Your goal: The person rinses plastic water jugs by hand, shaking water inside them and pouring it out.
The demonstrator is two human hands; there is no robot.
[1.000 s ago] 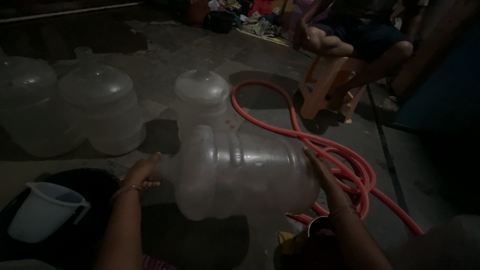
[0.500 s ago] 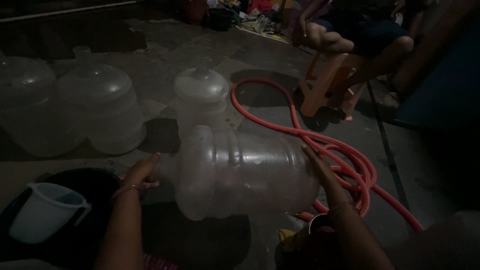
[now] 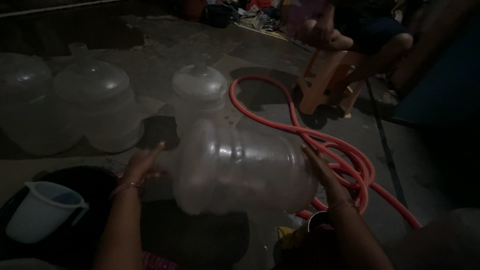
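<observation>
Sideways, clear water jug, left hand, right hand, red hose

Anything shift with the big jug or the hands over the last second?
Hardly: the left hand stays at the neck end and the right hand at the base of the sideways clear jug. The upright jugs, red hose and white pitcher are unmoved.

Big jug between hands: clear plastic, glossy, ribbed, faint highlights; upright jugs behind: same translucent plastic, smooth domes; hose: red rubbery plastic, slight sheen; pitcher: white matt plastic; stool: orange plastic; floor: rough, wet-looking concrete.
</observation>
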